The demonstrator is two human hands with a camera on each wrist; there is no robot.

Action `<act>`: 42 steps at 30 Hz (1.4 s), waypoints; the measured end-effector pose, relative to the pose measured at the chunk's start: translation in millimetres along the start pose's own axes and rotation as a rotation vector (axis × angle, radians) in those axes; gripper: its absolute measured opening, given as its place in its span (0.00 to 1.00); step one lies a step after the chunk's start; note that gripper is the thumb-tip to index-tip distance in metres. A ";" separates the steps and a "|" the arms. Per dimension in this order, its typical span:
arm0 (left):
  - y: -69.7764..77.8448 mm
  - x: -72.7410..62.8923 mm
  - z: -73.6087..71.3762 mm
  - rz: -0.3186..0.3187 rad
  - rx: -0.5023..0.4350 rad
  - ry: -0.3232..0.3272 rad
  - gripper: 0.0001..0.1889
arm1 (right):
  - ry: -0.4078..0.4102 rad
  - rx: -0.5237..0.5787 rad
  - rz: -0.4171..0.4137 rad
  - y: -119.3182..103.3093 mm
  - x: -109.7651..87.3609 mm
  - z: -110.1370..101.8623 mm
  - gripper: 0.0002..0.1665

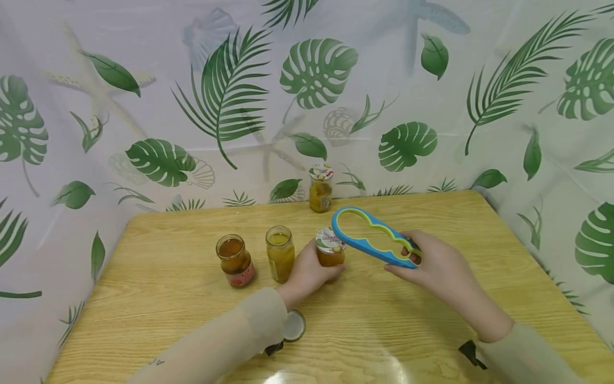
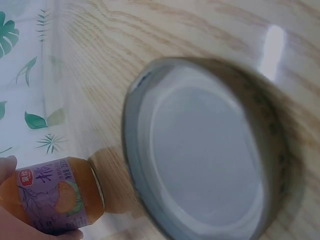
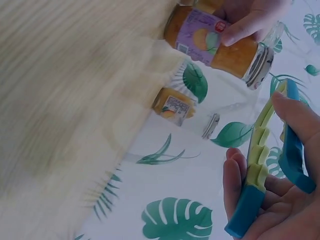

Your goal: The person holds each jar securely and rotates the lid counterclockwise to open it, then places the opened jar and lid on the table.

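My left hand (image 1: 307,273) grips a small glass jar (image 1: 331,258) around its side. The jar has orange contents, a purple label (image 2: 52,195) with a fruit picture, and a patterned white lid (image 1: 329,241) on it. In my right hand (image 1: 443,266) is a blue and yellow-green jar opener (image 1: 366,248), held by its handle end between thumb and fingers. Its wide loop hangs beside the jar's lid, overlapping the lid's edge in the head view; in the right wrist view the opener (image 3: 257,172) stands apart from the jar (image 3: 200,37).
Left of the held jar stand two lidless jars, one with yellow contents (image 1: 282,258) and one with brownish contents (image 1: 237,264). A lidded jar (image 1: 320,191) stands at the table's back edge. A loose lid (image 1: 294,325) lies inside-up by my left sleeve.
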State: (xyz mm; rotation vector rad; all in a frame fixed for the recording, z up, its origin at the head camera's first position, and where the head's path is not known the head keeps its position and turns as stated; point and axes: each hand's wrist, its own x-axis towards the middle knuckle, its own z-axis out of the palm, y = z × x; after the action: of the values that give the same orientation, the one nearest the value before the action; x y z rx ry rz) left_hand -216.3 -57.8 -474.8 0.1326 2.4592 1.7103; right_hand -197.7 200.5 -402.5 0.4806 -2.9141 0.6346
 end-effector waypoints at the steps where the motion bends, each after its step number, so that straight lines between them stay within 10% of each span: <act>1: 0.1 -0.1 -0.1 0.003 -0.002 -0.003 0.32 | 0.003 0.001 -0.008 -3.0 1.3 -0.4 0.36; 42: -7.5 -2.1 -0.9 0.031 -0.061 -0.001 0.35 | -0.049 -0.014 -0.060 -23.2 5.5 23.1 0.40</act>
State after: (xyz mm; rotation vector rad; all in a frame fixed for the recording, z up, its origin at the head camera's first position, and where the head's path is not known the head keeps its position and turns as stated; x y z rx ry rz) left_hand -214.4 -61.5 -481.4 0.1665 2.4135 1.7951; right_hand -196.3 169.2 -413.5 0.5877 -2.9349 0.6017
